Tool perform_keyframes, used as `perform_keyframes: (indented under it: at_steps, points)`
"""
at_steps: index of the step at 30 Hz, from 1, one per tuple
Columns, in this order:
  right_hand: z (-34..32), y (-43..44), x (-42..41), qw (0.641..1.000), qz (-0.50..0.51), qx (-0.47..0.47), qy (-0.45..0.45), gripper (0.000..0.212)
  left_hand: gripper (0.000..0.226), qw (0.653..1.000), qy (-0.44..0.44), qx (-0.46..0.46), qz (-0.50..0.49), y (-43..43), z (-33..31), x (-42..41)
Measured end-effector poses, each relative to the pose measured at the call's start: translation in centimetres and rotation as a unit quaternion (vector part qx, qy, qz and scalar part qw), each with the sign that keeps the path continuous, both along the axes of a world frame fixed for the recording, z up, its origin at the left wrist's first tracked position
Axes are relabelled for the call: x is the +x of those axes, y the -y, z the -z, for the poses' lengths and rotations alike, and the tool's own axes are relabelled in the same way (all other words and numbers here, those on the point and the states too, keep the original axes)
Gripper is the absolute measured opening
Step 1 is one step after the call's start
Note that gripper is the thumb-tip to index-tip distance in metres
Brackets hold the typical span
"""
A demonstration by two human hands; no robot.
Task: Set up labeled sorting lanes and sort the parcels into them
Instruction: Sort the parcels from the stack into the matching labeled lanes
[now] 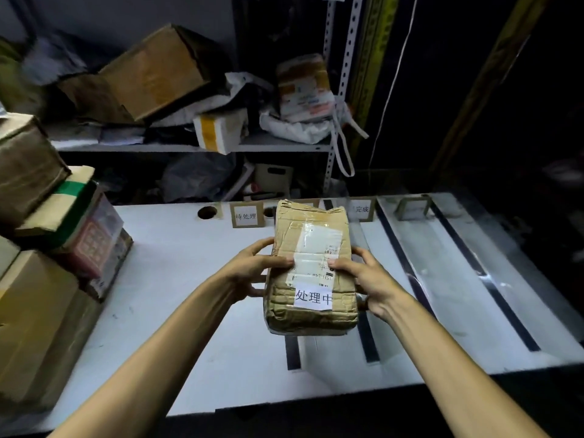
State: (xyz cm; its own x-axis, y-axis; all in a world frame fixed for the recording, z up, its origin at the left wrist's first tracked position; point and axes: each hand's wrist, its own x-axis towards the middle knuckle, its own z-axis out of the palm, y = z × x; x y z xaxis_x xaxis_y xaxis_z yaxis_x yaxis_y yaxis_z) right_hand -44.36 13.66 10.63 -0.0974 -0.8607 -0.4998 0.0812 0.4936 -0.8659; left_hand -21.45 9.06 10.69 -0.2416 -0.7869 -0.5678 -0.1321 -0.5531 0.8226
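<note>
I hold a worn brown cardboard parcel (311, 267) above the middle of the white table (177, 279). It carries a shipping label and a white tag with printed characters near its front end. My left hand (256, 267) grips its left side, thumb on top. My right hand (363, 276) grips its right side, thumb on the label. Black tape strips (458, 279) mark lanes on the table. Small cardboard lane signs stand at the far edge: one at the left (246, 214), one at the right (361, 209), and a third (412, 207) further right. The parcel hides the middle of the far edge.
Stacked parcels and boxes (47, 248) crowd the table's left end. Behind the table a metal shelf (189, 147) holds more boxes and bags. A round hole (207, 212) sits in the tabletop near the far edge. The right side of the room is dark.
</note>
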Motion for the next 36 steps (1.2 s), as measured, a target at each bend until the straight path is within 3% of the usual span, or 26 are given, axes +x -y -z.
perform_keyframes:
  at_steps: [3, 8, 13, 21, 36]
  points:
    - [-0.3, -1.0, -1.4, 1.0, 0.022, 0.0, 0.001, 0.055, 0.071, 1.0, 0.0, -0.003, 0.013, -0.1, 0.2, -1.7]
    - [-0.6, -2.2, -5.6, 0.999, 0.047, -0.005, -0.009, 0.048, 0.064, 0.999, -0.012, -0.004, 0.035, -0.5, -0.3, -6.5]
    - [-0.6, -2.3, -11.3, 0.998, 0.06, -0.011, -0.016, 0.046, 0.072, 0.999, -0.019, -0.011, 0.045, 0.0, -0.2, -12.2]
    - [-0.9, -0.4, -18.8, 1.0, -0.002, -0.006, -0.006, 0.056, 0.069, 1.0, -0.012, 0.004, -0.002, -0.8, 0.1, -19.0]
    - [1.5, 10.4, -10.1, 0.989, -0.12, 0.047, -0.066, 0.055, 0.059, 0.995, 0.061, 0.043, -0.071, 6.6, 2.1, -10.9]
